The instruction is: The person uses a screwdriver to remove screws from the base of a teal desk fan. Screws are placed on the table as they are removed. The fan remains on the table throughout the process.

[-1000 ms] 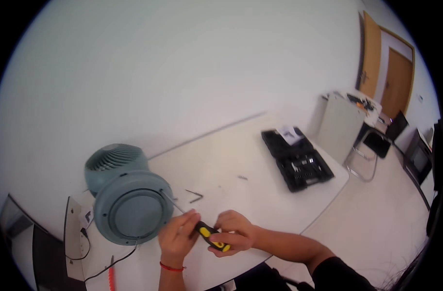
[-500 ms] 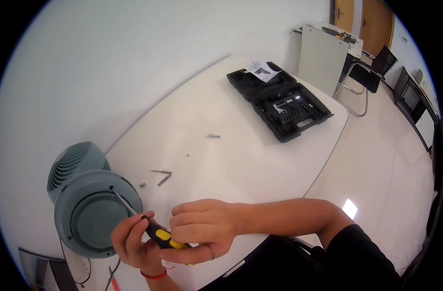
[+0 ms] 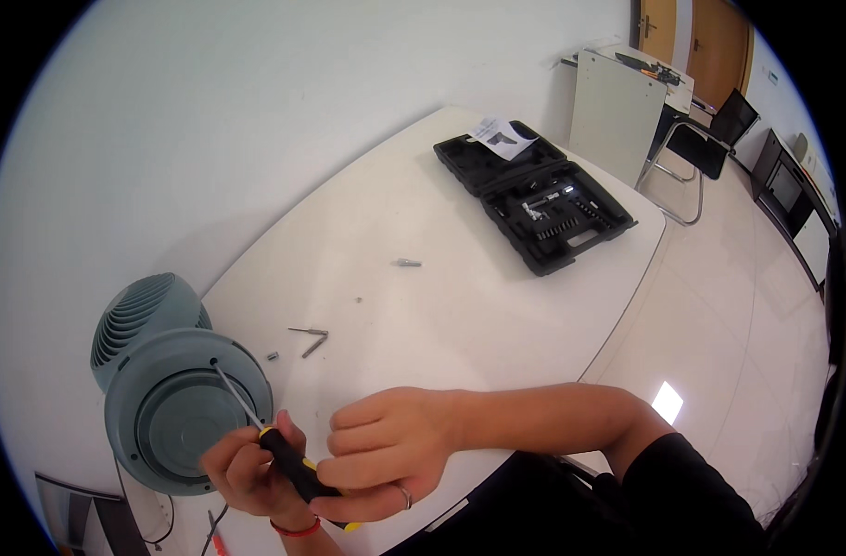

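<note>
Inside left grip (image 3: 248, 482) and right grip (image 3: 390, 454), screwdriver (image 3: 288, 460), reaching fan base (image 3: 177, 412).

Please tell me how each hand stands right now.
Left hand: closed, holding the screwdriver near the front of its handle.
Right hand: closed, holding the same screwdriver farther back.

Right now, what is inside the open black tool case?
The black case holds silver tool pieces and rows of small dark bits. A white sheet lies over part of the lid, hiding whatever is beneath it.
</note>
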A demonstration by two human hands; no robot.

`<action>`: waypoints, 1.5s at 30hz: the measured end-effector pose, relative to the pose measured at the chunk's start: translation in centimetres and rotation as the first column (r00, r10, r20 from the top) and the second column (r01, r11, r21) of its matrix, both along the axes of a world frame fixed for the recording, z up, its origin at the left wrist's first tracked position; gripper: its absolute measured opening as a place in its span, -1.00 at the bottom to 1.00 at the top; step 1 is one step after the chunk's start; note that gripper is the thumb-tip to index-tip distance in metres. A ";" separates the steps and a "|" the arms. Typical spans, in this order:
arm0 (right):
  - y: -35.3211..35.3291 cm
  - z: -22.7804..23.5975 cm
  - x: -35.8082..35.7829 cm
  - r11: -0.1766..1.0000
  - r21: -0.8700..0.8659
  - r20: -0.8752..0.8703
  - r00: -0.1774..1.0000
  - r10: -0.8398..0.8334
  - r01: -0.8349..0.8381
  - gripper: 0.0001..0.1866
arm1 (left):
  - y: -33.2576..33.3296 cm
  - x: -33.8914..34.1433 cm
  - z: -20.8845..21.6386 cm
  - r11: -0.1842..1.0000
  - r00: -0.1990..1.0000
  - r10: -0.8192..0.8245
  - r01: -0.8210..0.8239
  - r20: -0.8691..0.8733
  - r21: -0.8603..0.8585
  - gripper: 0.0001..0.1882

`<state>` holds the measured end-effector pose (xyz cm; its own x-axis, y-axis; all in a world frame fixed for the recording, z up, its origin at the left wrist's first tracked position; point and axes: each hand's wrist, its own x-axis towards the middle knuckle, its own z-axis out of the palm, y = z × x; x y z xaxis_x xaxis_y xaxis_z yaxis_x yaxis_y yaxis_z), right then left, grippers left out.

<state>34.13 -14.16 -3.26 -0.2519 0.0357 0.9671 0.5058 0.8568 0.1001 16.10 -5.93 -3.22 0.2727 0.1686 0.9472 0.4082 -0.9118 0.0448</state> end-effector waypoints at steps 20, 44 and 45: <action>0.3 -0.5 -1.3 0.983 0.180 -0.056 0.998 -0.013 0.023 -0.86 | -0.9 0.6 -0.1 0.991 0.991 -0.130 0.130 0.030 -0.018 -0.47; 2.7 1.2 8.6 0.828 -0.177 -0.981 0.029 -0.191 -0.532 -0.82 | 3.5 0.4 -2.1 0.645 0.917 -0.386 0.189 -0.102 -0.741 -0.56; 3.0 1.2 8.9 0.824 -0.189 -0.972 -0.018 -0.235 -0.534 -0.82 | 3.4 0.7 -2.2 0.642 0.901 -0.424 0.228 -0.090 -0.732 -0.57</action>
<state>43.03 -11.16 -2.06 0.8030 0.5871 0.1023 -0.3820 0.6388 -0.6678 16.82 -2.55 -5.46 0.6328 0.5984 0.4915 0.1762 -0.7293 0.6611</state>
